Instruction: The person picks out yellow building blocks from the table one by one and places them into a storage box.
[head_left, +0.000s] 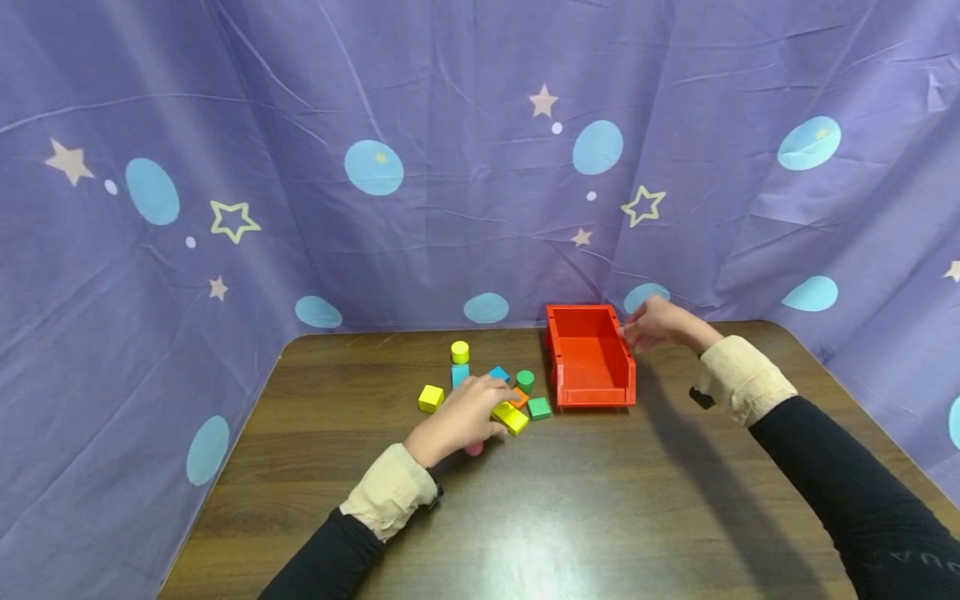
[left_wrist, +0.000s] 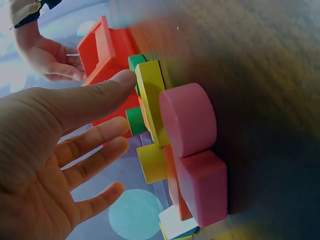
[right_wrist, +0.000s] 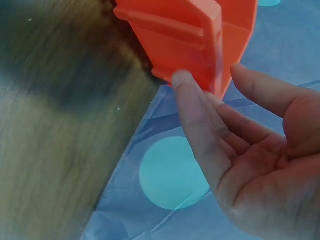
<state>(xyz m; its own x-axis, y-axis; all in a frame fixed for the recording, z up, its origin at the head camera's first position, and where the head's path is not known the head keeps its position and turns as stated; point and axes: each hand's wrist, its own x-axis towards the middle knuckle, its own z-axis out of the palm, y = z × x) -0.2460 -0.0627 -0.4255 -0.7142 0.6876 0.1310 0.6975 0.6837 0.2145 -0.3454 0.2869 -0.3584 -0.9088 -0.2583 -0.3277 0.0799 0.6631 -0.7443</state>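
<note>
My left hand [head_left: 461,412] hovers over a group of coloured blocks, fingers spread and nothing held. Its thumb comes close to a long yellow block [left_wrist: 152,100]; whether they touch I cannot tell. Nearer the left wrist camera stand a pink cylinder [left_wrist: 190,120] and a pink block [left_wrist: 205,190], mostly hidden under the hand in the head view. A red open bin [head_left: 592,398] stands right of the blocks. Beside its right wall is my right hand [head_left: 655,325], fingertips at the outer side and thumb by the inner side, with a gap between thumb and forefinger.
Around the left hand lie a yellow cube [head_left: 431,398], a yellow cylinder [head_left: 460,353], a light blue block [head_left: 460,376], a green cylinder [head_left: 525,382] and a green block [head_left: 539,408]. A purple curtain [head_left: 480,208] hangs behind the wooden table [head_left: 585,500].
</note>
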